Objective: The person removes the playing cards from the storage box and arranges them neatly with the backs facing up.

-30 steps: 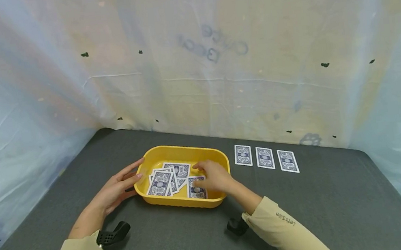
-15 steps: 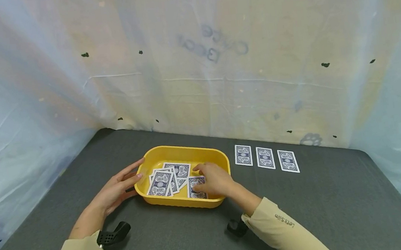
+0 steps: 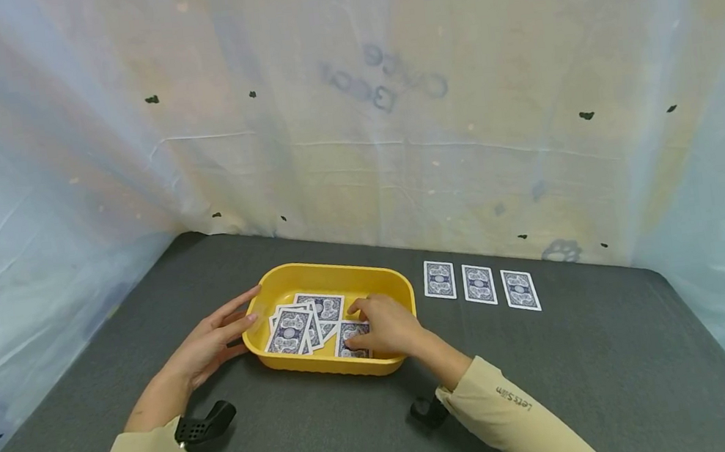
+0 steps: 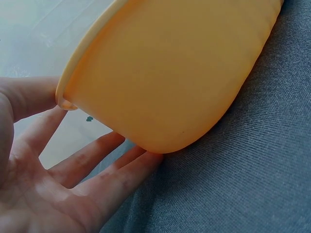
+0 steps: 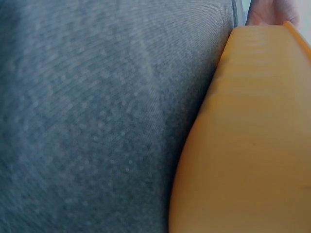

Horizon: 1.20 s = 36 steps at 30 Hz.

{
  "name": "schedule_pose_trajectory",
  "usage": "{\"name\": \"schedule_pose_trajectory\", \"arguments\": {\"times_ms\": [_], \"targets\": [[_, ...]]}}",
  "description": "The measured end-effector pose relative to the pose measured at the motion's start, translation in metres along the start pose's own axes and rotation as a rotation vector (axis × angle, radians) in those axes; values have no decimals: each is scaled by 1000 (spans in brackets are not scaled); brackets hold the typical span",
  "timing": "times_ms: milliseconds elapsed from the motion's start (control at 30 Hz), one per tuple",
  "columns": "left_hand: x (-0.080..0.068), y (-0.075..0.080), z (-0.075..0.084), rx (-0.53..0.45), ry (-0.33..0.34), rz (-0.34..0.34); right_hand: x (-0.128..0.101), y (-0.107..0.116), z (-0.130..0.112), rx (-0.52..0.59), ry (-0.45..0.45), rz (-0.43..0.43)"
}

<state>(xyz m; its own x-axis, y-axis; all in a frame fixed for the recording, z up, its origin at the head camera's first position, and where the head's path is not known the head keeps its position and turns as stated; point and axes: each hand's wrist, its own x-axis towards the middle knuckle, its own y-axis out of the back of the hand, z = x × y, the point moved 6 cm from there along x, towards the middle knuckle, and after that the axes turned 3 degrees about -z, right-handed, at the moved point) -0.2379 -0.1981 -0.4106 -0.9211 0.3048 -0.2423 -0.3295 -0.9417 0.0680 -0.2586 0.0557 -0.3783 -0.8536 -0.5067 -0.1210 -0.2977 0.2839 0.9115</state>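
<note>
In the head view a yellow plastic basket (image 3: 334, 367) holds several playing cards (image 3: 290, 330), face down with blue-and-white backs, overlapping at its left side. My left hand (image 3: 205, 345) holds the basket's left end, thumb at the rim and fingers against the outer wall. The left wrist view shows that hand (image 4: 82, 174) spread along the basket's wall (image 4: 170, 82). My right hand (image 3: 389, 324) reaches inside at the right, its thumb touching a single card (image 3: 354, 331) lying there. Part of this card and some right fingers are hidden. The right wrist view shows mainly the basket's side (image 5: 248, 145).
Beyond the basket to the right, three face-down cards lie in a spaced row: a left card (image 3: 439, 279), a middle card (image 3: 478, 284) and a right card (image 3: 520, 290). A dark grey cloth (image 3: 318, 437) covers the table. Pale sheeting (image 3: 354, 146) encloses the back and sides.
The single card under my right hand has shifted slightly left and tilted a little. My right thumb has moved slightly left with it. The left hand and basket stay in place.
</note>
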Motion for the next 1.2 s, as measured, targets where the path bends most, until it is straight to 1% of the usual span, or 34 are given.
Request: {"name": "schedule_pose_trajectory", "arguments": {"times_ms": [200,433,733,800,867,1033,1200], "targets": [[0,0,0,-4,0,-1,0,0,1,14,0,12],[1,0,0,2,6,5,-3,4,1,77,-21,40],[0,-1,0,7,5,5,-3,8,1,155,3,67],[0,0,0,9,6,7,-2,7,2,186,5,60],[0,0,-1,9,7,7,-1,7,3,215,25,52],[0,0,-1,8,3,3,1,8,4,324,61,7],[0,1,-1,9,-12,-12,2,8,6,402,52,-48]]}}
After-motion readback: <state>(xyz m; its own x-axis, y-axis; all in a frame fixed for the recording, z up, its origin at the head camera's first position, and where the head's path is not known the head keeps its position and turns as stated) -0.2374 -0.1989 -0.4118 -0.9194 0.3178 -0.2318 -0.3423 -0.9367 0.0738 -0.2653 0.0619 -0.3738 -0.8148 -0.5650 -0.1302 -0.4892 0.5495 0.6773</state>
